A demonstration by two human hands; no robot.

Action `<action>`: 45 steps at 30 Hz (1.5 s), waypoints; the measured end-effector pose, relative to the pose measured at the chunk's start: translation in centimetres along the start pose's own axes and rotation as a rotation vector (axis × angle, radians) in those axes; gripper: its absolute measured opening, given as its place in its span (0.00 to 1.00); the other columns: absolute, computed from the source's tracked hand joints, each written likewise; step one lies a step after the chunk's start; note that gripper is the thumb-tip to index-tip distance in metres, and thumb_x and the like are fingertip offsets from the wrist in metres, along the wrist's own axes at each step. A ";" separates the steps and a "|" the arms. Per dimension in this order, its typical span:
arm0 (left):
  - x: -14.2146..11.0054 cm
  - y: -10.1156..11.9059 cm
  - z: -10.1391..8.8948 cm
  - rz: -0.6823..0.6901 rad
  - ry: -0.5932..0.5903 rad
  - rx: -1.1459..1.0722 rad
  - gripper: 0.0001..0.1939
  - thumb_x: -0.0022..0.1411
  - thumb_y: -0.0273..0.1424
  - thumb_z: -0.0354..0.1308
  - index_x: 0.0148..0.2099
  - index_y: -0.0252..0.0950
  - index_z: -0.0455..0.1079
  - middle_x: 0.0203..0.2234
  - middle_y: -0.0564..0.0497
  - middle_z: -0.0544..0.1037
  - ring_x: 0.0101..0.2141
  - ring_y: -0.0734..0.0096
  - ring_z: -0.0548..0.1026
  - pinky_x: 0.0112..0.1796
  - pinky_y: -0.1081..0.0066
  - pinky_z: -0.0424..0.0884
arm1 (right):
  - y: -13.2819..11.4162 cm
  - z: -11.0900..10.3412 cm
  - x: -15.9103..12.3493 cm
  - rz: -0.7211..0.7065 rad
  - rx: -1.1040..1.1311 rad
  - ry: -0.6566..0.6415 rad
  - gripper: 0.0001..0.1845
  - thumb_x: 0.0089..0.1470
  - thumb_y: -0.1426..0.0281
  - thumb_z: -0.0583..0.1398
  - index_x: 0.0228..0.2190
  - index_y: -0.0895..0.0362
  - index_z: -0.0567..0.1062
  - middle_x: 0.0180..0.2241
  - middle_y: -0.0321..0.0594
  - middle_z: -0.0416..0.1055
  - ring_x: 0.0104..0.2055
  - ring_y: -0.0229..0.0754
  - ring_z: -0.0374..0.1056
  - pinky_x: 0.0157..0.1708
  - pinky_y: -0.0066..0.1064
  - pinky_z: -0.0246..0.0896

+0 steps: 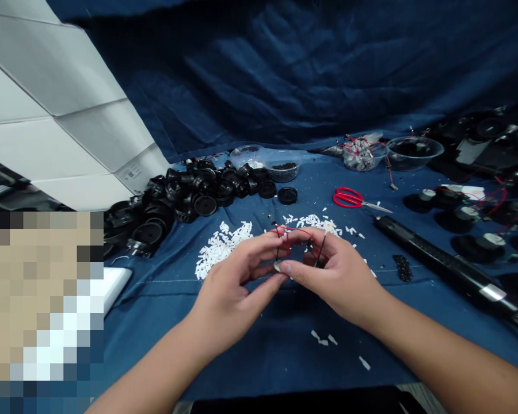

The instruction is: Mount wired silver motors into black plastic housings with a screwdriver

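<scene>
My left hand (235, 282) and my right hand (336, 273) meet at the middle of the blue cloth (259, 351), fingertips pinched together. Between them is a small part with red and black wires (291, 238) looping over the fingers. A small silvery piece shows at the fingertips where both hands touch. Right behind the hands lies a heap of small white plastic pieces (224, 244), more of them scattered to the right.
A pile of black round parts (176, 198) lies at the back left, clear bowls (414, 150) at the back. Red-handled scissors (354, 198) and a long black tool (440, 259) lie on the right, with black wired parts (470, 230) beyond.
</scene>
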State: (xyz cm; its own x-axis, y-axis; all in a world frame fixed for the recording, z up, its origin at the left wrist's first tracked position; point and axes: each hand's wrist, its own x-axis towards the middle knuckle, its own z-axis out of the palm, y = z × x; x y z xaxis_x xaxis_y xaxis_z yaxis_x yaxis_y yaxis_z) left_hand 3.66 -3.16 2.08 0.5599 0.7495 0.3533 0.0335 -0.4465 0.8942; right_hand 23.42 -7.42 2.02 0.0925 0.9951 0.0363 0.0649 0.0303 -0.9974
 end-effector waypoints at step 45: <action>1.3 -0.7 -1.4 0.062 0.153 0.532 0.08 0.70 0.31 0.64 0.49 0.41 0.70 0.37 0.56 0.78 0.36 0.75 0.77 0.37 0.74 0.70 | -0.2 -1.2 0.1 0.017 0.171 0.015 0.17 0.64 0.52 0.65 0.41 0.51 0.84 0.32 0.36 0.77 0.16 0.26 0.56 0.15 0.25 0.53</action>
State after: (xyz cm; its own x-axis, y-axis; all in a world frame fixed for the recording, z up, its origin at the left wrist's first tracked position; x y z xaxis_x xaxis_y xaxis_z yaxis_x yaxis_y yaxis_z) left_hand 3.19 -1.18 2.36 0.4486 0.7586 0.4726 0.4394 -0.6476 0.6225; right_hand 24.63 -7.48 2.34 0.1073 0.9941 0.0186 -0.1065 0.0301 -0.9939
